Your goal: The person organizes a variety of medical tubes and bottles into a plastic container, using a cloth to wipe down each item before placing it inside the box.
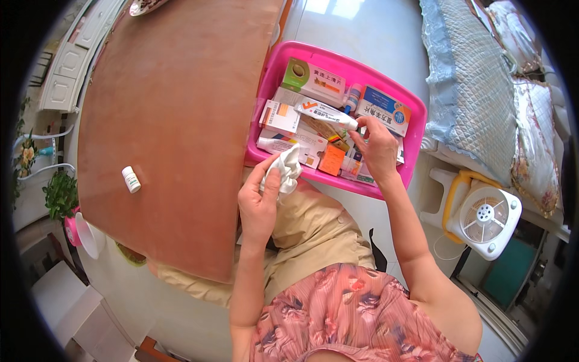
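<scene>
A pink plastic basket (418, 127) full of medicine boxes and tubes sits in front of me, beside the table. My right hand (380, 146) pinches the capped end of a white ointment tube (326, 113) with orange marks, just above the boxes. Crumpled white cloth or tissue (284, 171) is gripped in my left hand (258, 196), close to the basket's near-left corner. Below the tube lie an orange box (332, 160) and several white boxes. A green and white box (313, 81) stands at the far side, and a blue and white box (383, 110) at the right.
The brown table (175, 90) spreads along my left, with a small white bottle (131, 179) on it and part of a plate (146, 5) at its far edge. At the right are a white fan (490, 220) with a yellow handle and a quilted light-blue cover (461, 90).
</scene>
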`<action>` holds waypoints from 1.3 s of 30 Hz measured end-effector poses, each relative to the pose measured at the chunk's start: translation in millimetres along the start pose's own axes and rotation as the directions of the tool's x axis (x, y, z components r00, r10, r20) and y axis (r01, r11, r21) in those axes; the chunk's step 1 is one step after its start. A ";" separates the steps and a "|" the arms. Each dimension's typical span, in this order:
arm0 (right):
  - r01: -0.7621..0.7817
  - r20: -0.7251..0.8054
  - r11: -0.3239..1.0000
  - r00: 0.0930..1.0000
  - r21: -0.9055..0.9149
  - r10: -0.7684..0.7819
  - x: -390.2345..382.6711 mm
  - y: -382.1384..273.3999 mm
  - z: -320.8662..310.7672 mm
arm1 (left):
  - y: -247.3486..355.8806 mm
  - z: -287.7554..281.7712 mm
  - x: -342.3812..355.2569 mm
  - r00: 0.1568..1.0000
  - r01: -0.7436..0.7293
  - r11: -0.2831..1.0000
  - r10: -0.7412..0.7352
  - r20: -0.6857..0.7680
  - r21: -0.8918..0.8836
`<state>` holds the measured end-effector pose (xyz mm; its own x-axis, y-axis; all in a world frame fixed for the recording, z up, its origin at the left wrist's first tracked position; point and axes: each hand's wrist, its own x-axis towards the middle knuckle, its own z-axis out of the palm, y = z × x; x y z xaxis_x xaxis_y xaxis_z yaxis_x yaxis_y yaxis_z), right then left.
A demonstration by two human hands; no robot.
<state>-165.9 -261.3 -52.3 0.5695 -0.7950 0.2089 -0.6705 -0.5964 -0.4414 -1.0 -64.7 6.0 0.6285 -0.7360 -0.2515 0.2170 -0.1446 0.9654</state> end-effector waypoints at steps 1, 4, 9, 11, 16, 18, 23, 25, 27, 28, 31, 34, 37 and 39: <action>-0.020 0.047 0.999 0.999 -0.041 0.022 3.1 -3.8 0.2 | 1.3 -1.0 -2.2 1.000 0.024 0.999 -0.024 0.001 -0.033; 0.081 -0.048 0.996 0.995 -0.036 -0.083 13.1 -21.5 5.5 | 1.4 -13.0 -6.6 1.000 0.005 1.000 -0.006 -0.030 -0.030; 0.071 0.115 0.969 0.988 0.238 -0.101 9.2 -88.3 6.3 | 12.2 -57.1 -20.8 0.977 -0.042 0.999 0.038 -0.210 -0.016; 0.170 0.078 0.920 0.975 0.353 -0.210 6.8 -109.9 10.9 | 22.7 -83.4 -18.4 0.946 -0.093 0.987 0.129 -0.298 0.133; 0.298 0.114 0.799 0.905 0.522 -0.411 1.2 -202.0 20.4 | 40.3 -175.8 -18.3 0.699 -0.152 0.810 0.493 -0.518 0.566; 0.351 0.132 0.717 0.842 0.603 -0.523 -1.6 -228.0 27.2 | 39.8 -198.7 -8.8 0.639 -0.067 0.767 0.524 -0.563 0.638; 0.363 0.173 0.636 0.764 0.681 -0.621 -14.2 -266.9 38.0 | 14.7 -229.0 25.1 0.664 0.293 0.443 0.543 -0.514 0.847; 0.351 0.201 0.643 0.755 0.681 -0.625 -16.5 -270.2 37.6 | 14.1 -233.9 25.6 0.698 0.269 0.436 0.526 -0.486 0.858; 0.301 0.276 0.669 0.740 0.680 -0.613 -17.0 -268.6 35.7 | 17.5 -230.2 15.0 0.790 0.168 0.469 0.463 -0.403 0.867; 0.312 0.274 0.672 0.738 0.671 -0.616 -15.3 -264.6 35.2 | 20.0 -212.5 4.4 0.810 0.072 0.592 0.434 -0.394 0.803; -0.042 0.437 0.651 0.774 0.758 -0.459 -22.3 -254.8 42.2 | 12.5 -176.1 -44.8 0.871 -0.276 0.730 0.465 -0.158 0.626; -0.298 0.562 0.518 0.670 0.802 -0.485 -34.3 -246.7 48.7 | 2.9 -149.2 -74.2 0.895 -0.248 0.781 0.411 -0.174 0.573; -0.409 0.616 0.505 0.700 0.760 -0.360 -49.6 -244.6 50.0 | -0.5 -141.7 -86.6 0.875 -0.184 0.809 0.394 -0.282 0.558; -0.247 0.557 0.623 0.744 0.743 -0.369 -47.0 -247.5 43.3 | 8.2 -139.5 -88.2 0.824 -0.120 0.922 0.299 -0.481 0.367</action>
<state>-6.2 -71.5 9.3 0.9361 -0.3092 -0.1675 -0.2049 -0.0923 -0.9744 49.5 91.3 26.5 0.9423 -0.3314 0.0483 -0.1495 -0.2872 0.9461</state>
